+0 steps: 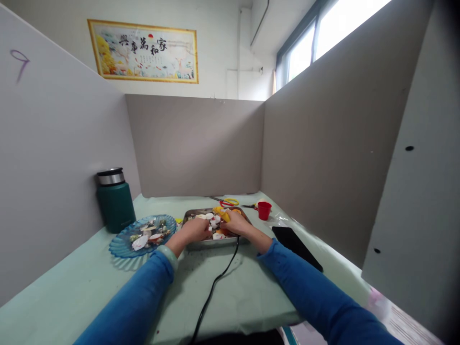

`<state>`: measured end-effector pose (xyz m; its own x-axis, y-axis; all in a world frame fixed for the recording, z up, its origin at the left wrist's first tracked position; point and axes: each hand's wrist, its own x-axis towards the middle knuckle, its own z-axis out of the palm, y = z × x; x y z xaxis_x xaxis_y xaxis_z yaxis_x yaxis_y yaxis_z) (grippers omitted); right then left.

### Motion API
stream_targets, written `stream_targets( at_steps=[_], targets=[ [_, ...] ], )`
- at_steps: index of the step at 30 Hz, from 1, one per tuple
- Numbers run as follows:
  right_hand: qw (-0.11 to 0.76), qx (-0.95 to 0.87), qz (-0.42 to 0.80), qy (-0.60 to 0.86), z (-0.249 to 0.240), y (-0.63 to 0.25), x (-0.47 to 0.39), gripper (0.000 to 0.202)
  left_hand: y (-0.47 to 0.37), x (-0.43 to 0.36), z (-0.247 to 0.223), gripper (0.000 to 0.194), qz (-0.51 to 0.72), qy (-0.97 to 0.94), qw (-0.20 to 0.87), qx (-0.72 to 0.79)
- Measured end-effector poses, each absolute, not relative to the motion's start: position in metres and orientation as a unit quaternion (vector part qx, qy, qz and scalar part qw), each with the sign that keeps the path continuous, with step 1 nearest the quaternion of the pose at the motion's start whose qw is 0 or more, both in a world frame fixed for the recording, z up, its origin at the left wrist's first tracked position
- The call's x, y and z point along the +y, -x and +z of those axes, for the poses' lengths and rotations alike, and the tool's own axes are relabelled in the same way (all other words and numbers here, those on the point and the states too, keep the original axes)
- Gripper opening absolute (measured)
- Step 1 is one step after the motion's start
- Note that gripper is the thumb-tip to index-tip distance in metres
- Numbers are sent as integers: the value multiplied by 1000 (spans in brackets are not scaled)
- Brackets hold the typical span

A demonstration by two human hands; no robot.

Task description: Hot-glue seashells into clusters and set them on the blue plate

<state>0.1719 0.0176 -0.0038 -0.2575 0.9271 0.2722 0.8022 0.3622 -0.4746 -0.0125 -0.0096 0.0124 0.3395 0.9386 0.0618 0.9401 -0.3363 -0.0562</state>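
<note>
Right hand (237,224) is closing around a yellow tool (223,214), its nose pointing over the metal tray (210,244). Left hand (197,230) is reaching in low at the tray's left side, fingers bunching by the white shell pieces (214,221); cannot tell whether they are pinching one. Pieces are lying loose inside the tray, mid-desk (251,282).

Black cord (216,279) is trailing from beneath the right hand to the near edge, apparently feeding the tool. Main worry: a forearm or lap snagging it, tugging the tool and scattering pieces. If the tip is running hot, the left fingers are working close enough to get burned. Blue plate (120,247) is sitting beside the left wrist; a sleeve swinging left could be catching its rim.
</note>
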Motion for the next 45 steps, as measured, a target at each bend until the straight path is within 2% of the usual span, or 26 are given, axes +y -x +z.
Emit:
stream_targets(
  at_steps=[13, 18, 22, 31, 37, 42, 45],
  targets=[
    [284, -785, 122, 537, -7, -172, 19, 36, 7, -13, 12, 23, -26, 808, 82, -583],
    [289, -783, 122, 538, -7, -172, 18, 34, 13, -14, 13, 29, -19, 795, 102, -598],
    [288, -778, 118, 545, -6, -172, 15, 35, 18, -14, 14, 32, 7, 779, 89, -621],
    [300, -780, 132, 533, -3, -172, 10, 28, 26, -2, 6, 32, -14, 785, 66, -615],
    [311, -780, 129, 527, -4, -172, 11, 26, 27, 0, 5, 43, -35, 784, 53, -618],
    [312, -785, 126, 521, -4, -172, 11, 26, 31, 6, 2, 36, -21, 796, 36, -604],
    [313, -784, 126, 521, -5, -173, 11, 26, 32, 7, 1, 38, -7, 807, 22, -590]
  ],
)
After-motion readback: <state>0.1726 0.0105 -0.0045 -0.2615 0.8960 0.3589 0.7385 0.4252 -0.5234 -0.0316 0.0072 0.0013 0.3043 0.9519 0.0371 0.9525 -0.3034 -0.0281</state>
